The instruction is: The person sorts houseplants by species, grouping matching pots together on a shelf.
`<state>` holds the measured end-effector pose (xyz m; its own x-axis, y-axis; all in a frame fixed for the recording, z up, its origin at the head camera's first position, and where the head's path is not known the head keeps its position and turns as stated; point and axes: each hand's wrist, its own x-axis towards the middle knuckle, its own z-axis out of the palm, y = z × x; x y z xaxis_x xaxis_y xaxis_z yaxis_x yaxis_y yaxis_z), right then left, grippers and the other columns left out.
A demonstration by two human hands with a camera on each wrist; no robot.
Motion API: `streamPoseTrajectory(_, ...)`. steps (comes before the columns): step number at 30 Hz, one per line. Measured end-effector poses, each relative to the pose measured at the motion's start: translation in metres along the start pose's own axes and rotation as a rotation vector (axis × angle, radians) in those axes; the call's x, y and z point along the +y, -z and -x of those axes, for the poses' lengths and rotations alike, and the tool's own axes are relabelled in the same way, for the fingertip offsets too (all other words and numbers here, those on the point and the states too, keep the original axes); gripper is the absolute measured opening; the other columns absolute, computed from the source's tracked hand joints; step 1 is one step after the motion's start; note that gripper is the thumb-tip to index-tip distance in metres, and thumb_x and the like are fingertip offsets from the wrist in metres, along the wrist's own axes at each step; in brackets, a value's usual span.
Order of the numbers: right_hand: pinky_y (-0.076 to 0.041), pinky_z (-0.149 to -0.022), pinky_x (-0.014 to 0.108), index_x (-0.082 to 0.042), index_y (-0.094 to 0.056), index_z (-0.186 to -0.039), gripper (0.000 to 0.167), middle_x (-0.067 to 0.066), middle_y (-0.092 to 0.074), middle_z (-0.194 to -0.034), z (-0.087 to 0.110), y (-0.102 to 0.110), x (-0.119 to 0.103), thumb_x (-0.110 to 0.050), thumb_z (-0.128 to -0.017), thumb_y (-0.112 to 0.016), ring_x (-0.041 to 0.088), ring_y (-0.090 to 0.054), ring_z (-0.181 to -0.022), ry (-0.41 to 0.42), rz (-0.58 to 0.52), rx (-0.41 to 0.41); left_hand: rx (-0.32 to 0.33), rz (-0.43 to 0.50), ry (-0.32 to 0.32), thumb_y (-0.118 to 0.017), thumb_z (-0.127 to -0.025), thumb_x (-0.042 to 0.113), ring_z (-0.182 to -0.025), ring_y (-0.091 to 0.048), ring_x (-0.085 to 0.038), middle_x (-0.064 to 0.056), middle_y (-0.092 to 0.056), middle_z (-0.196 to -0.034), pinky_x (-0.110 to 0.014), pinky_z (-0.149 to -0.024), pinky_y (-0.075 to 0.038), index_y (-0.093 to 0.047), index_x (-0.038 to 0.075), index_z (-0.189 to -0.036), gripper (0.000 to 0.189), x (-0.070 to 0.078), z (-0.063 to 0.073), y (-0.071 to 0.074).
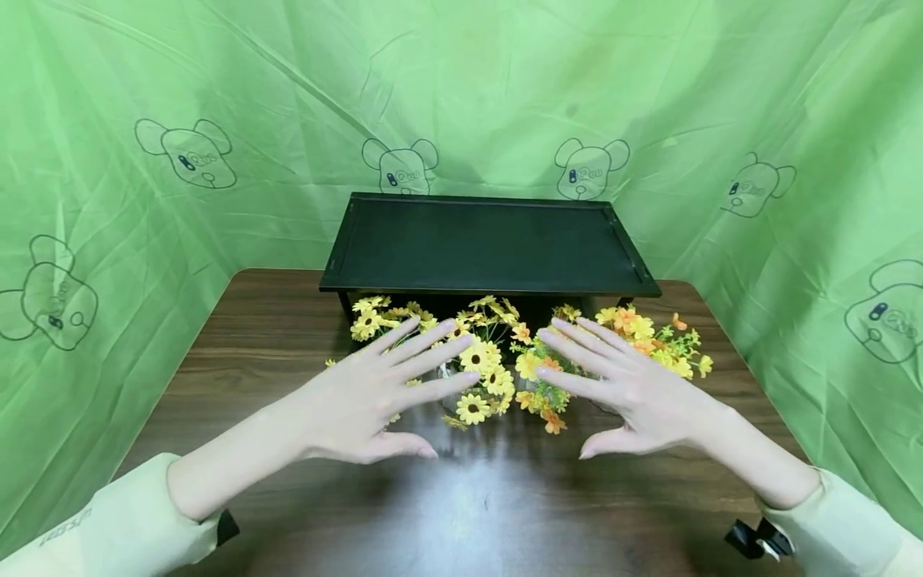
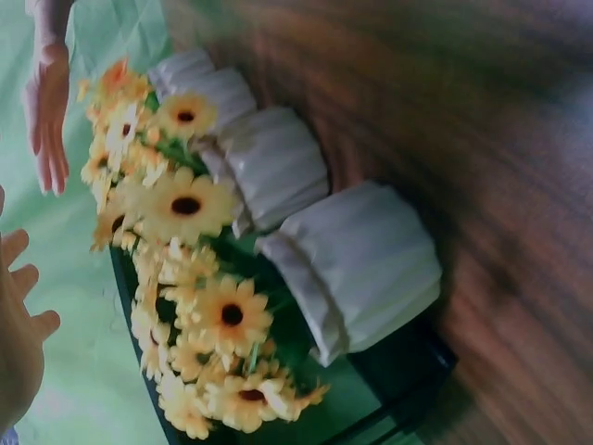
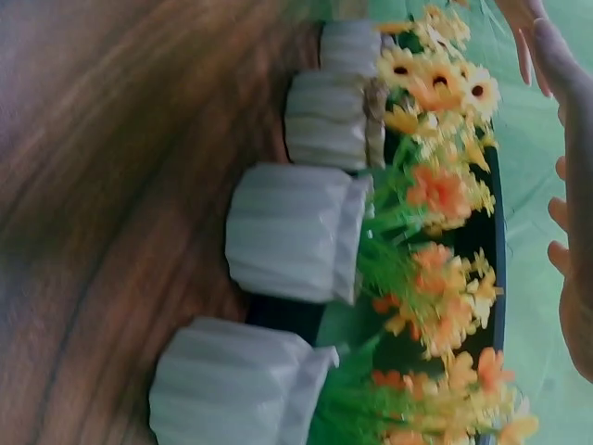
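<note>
Both hands hover above a row of potted flowers with fingers spread, palms down and nothing held. My left hand (image 1: 371, 393) is over the yellow daisy-like flowers (image 1: 483, 365) with dark centres. Over the orange and yellow flowers (image 1: 551, 385) on the other side is my right hand (image 1: 634, 389). In the left wrist view, a white ribbed pot (image 2: 366, 264) stands nearest, with more pots in line behind it. The right wrist view shows another white pot (image 3: 292, 232) holding orange flowers (image 3: 440, 195). From the head view, hands and blossoms mostly hide the pots.
A black raised stand (image 1: 483, 244) sits at the back of the brown wooden table (image 1: 274, 320), behind the flowers. Green cloth (image 1: 490, 88) printed with bear-head outlines surrounds the table at the back and sides. Light glares off the tabletop in front.
</note>
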<state>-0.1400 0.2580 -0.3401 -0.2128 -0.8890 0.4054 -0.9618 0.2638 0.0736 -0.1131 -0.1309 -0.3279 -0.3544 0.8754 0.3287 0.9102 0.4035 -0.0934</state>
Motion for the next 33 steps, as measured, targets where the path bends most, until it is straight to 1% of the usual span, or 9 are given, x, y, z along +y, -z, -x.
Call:
streamPoseTrajectory(6, -0.009, -0.136, 0.051, -0.001, -0.051, -0.148, 0.093, 0.032, -0.038, -0.159, 0.006, 0.01, 0.017, -0.076, -0.093, -0.052, 0.05, -0.033, -0.149, -0.047, -0.03, 0.052, 0.018, 0.02, 0.089, -0.05, -0.097, 0.069, -0.162, -0.014, -0.031, -0.004, -0.013, -0.175, -0.056, -0.134, -0.014, -0.023, 0.027, -0.165, 0.083, -0.017, 0.0, 0.012)
streamPoseTrajectory(9, -0.009, -0.137, 0.048, 0.0, -0.051, -0.148, 0.092, 0.032, -0.038, -0.159, 0.013, 0.014, 0.025, -0.074, -0.094, -0.052, 0.047, -0.032, -0.151, -0.088, -0.043, 0.075, 0.035, 0.023, 0.131, -0.048, -0.099, 0.069, -0.162, -0.016, -0.029, -0.002, -0.013, -0.175, -0.054, -0.134, -0.014, -0.022, 0.027, -0.165, 0.082, -0.025, 0.001, 0.015)
streamPoseTrajectory(13, -0.009, -0.137, 0.044, 0.001, -0.05, -0.149, 0.092, 0.031, -0.037, -0.159, 0.024, 0.019, 0.033, -0.075, -0.095, -0.048, 0.042, -0.028, -0.155, -0.155, -0.049, 0.091, 0.063, 0.033, 0.169, -0.047, -0.1, 0.068, -0.161, -0.019, -0.029, -0.001, -0.016, -0.174, -0.049, -0.136, -0.011, -0.021, 0.026, -0.165, 0.082, -0.033, 0.002, 0.015)
streamPoseTrajectory(15, -0.009, -0.137, 0.043, 0.001, -0.05, -0.149, 0.092, 0.031, -0.037, -0.159, 0.03, 0.021, 0.037, -0.074, -0.096, -0.048, 0.04, -0.026, -0.157, -0.181, -0.058, 0.097, 0.074, 0.042, 0.185, -0.05, -0.099, 0.066, -0.161, -0.02, -0.029, -0.001, -0.018, -0.174, -0.046, -0.137, -0.009, -0.021, 0.026, -0.165, 0.082, -0.037, 0.003, 0.014)
streamPoseTrajectory(18, -0.01, -0.136, 0.04, 0.001, -0.05, -0.149, 0.091, 0.03, -0.038, -0.16, 0.038, 0.024, 0.042, -0.073, -0.095, -0.052, 0.038, -0.026, -0.158, -0.208, -0.071, 0.105, 0.096, 0.053, 0.212, -0.06, -0.096, 0.061, -0.161, -0.021, -0.027, -0.001, -0.022, -0.173, -0.043, -0.137, -0.008, -0.023, 0.025, -0.165, 0.085, -0.043, 0.005, 0.013)
streamPoseTrajectory(23, -0.016, -0.134, 0.029, 0.001, -0.05, -0.149, 0.092, 0.027, -0.039, -0.16, 0.051, 0.029, 0.049, -0.071, -0.092, -0.059, 0.036, -0.031, -0.156, -0.27, -0.089, 0.12, 0.124, 0.081, 0.286, -0.069, -0.094, 0.052, -0.16, -0.024, -0.028, 0.0, -0.026, -0.171, -0.041, -0.137, -0.011, -0.024, 0.025, -0.164, 0.088, -0.053, 0.011, 0.014)
streamPoseTrajectory(26, -0.018, -0.132, 0.023, 0.001, -0.048, -0.15, 0.093, 0.025, -0.038, -0.162, 0.06, 0.031, 0.054, -0.069, -0.091, -0.063, 0.033, -0.031, -0.156, -0.328, -0.143, 0.14, 0.12, 0.105, 0.346, -0.07, -0.094, 0.05, -0.16, -0.025, -0.028, 0.002, -0.026, -0.172, -0.043, -0.136, -0.015, -0.022, 0.027, -0.165, 0.088, -0.06, 0.016, 0.013)
streamPoseTrajectory(29, -0.02, -0.13, 0.02, 0.001, -0.046, -0.152, 0.093, 0.022, -0.037, -0.163, 0.069, 0.033, 0.058, -0.064, -0.09, -0.069, 0.029, -0.031, -0.156, -0.391, -0.203, 0.163, 0.117, 0.126, 0.402, -0.071, -0.094, 0.049, -0.16, -0.024, -0.027, 0.005, -0.025, -0.172, -0.049, -0.134, -0.021, -0.022, 0.029, -0.165, 0.088, -0.066, 0.022, 0.011)
streamPoseTrajectory(33, -0.022, -0.13, 0.018, 0.001, -0.044, -0.152, 0.089, 0.021, -0.038, -0.163, 0.081, 0.034, 0.063, -0.056, -0.09, -0.073, 0.026, -0.032, -0.157, -0.454, -0.236, 0.192, 0.137, 0.154, 0.465, -0.071, -0.094, 0.046, -0.16, -0.024, -0.025, 0.005, -0.027, -0.171, -0.057, -0.13, -0.027, -0.024, 0.031, -0.164, 0.086, -0.075, 0.032, 0.008)
